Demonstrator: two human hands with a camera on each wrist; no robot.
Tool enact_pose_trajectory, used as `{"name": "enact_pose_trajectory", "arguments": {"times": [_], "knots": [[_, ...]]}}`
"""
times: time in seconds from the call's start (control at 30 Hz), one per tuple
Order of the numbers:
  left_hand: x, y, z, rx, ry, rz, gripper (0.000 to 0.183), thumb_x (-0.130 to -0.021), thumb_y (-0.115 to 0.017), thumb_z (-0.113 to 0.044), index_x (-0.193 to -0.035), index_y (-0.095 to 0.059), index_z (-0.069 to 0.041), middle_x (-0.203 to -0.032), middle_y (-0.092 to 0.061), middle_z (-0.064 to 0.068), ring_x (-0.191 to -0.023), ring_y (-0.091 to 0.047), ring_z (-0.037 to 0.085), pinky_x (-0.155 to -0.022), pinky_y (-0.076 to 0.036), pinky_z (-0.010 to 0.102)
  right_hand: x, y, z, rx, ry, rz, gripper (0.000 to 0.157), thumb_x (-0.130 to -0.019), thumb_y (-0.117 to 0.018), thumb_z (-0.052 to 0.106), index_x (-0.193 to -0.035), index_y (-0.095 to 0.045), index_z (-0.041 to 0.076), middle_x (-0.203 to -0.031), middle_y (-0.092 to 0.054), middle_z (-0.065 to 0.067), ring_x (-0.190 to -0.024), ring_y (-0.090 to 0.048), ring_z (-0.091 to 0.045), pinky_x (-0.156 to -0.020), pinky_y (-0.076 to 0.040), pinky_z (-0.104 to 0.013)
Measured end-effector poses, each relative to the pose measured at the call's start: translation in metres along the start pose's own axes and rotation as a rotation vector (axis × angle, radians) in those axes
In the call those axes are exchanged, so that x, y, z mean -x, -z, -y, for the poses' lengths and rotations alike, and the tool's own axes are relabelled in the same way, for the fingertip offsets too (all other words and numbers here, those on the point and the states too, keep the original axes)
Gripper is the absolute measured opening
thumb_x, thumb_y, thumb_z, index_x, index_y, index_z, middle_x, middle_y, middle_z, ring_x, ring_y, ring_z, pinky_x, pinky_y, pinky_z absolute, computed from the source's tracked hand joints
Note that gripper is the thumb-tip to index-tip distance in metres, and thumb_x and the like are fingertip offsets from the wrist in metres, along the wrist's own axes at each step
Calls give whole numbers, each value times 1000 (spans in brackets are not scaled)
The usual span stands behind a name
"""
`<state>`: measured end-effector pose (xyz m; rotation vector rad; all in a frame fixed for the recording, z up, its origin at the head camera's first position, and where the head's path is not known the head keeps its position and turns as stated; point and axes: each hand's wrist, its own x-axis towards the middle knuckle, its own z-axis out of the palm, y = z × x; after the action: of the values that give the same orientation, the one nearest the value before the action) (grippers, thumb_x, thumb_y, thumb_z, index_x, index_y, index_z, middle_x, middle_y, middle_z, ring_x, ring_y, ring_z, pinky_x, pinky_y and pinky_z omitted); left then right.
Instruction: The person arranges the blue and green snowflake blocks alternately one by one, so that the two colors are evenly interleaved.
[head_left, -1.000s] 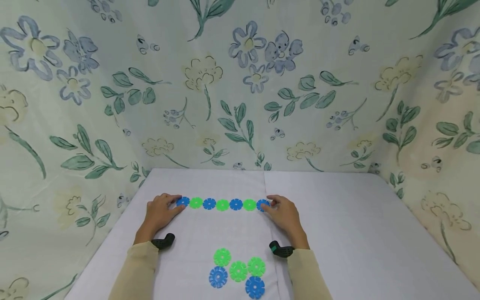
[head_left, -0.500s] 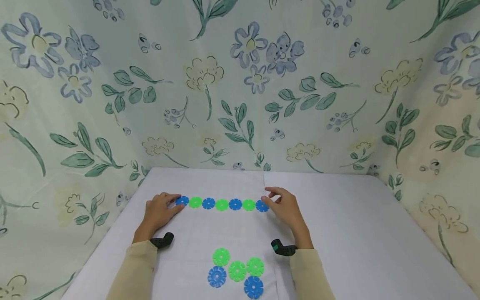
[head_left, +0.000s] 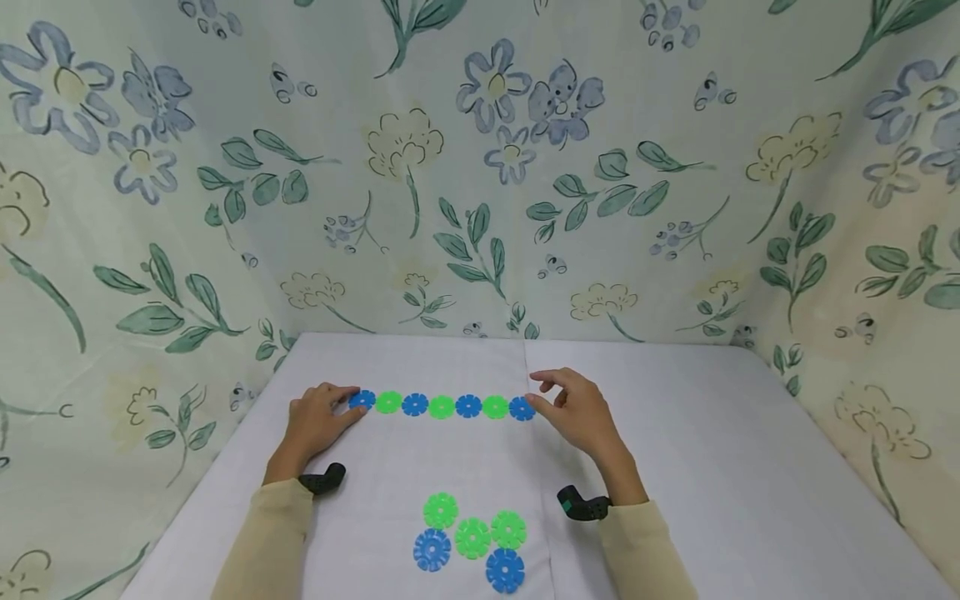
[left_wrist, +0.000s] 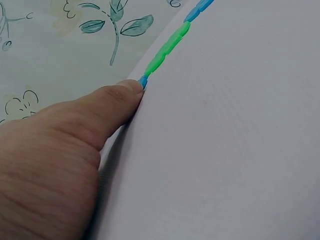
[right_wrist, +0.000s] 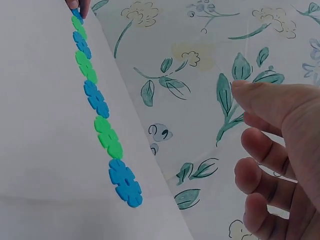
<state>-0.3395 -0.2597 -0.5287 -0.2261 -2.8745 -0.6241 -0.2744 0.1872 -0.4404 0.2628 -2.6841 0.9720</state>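
Note:
A straight row of several notched plastic snowflake discs, alternating blue and green, lies flat across the white table. My left hand (head_left: 315, 421) pinches the blue disc (head_left: 363, 400) at the row's left end between thumb and fingers. In the left wrist view the thumb (left_wrist: 117, 102) covers most of that disc. Just beyond the row's right end hangs my right hand (head_left: 581, 412), fingers loosely bent and holding nothing. In the right wrist view it is apart from the right-end blue disc (right_wrist: 125, 184), which lies fully visible. Neighbouring discs touch or nearly touch at their edges.
Nearer me lies a loose cluster of green discs (head_left: 472, 538) and blue discs (head_left: 506, 570). The white tablecloth (head_left: 712, 467) has a crease running front to back. A floral curtain (head_left: 480, 183) stands behind the table and along its sides.
My right hand has let go of the right-end blue disc and moved up and to the right. The left hand keeps its pinch, and the row stays in place.

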Motion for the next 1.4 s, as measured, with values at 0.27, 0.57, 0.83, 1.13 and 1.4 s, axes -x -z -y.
{"name": "enact_pose_trajectory", "arguments": {"times": [0.27,0.57,0.83,1.13,1.4], "knots": [[1,1,2,0,0,-8,57,-91,-63,-60,-136,-64,-23,-125,-65,12,-117,-54,35,-91,-35,57,8,10,9,-7,86,17,38,-89,-76,40,-123,-71,24,-103,-68,0,-72,-55,-12,-60,-47,-26],[2,2,0,-1,6,-5,57,-91,-64,-58,-135,-64,-23,-123,-65,12,-116,-55,35,-92,-35,57,21,16,12,-94,157,35,34,-88,-78,34,-120,-71,25,-102,-69,-3,-72,-57,-11,-59,-49,-24],[2,0,-1,-1,5,-4,58,-91,-65,-59,-136,-64,-23,-124,-65,12,-117,-54,35,-92,-35,56,35,13,4,-148,190,89,32,-88,-77,39,-118,-71,32,-99,-68,4,-73,-58,-10,-60,-50,-24],[0,1,1,7,-8,1,58,-91,-65,-58,-136,-63,-22,-125,-64,13,-118,-53,36,-94,-34,58,44,3,-1,-173,152,181,34,-87,-77,41,-118,-72,29,-101,-69,-2,-73,-58,-10,-58,-50,-24],[1,1,0,13,4,4,57,-92,-65,-57,-136,-63,-21,-127,-64,14,-119,-53,37,-93,-34,59,44,-3,-5,-206,178,312,34,-88,-77,39,-119,-71,27,-98,-67,7,-72,-58,-9,-57,-49,-25]]}}
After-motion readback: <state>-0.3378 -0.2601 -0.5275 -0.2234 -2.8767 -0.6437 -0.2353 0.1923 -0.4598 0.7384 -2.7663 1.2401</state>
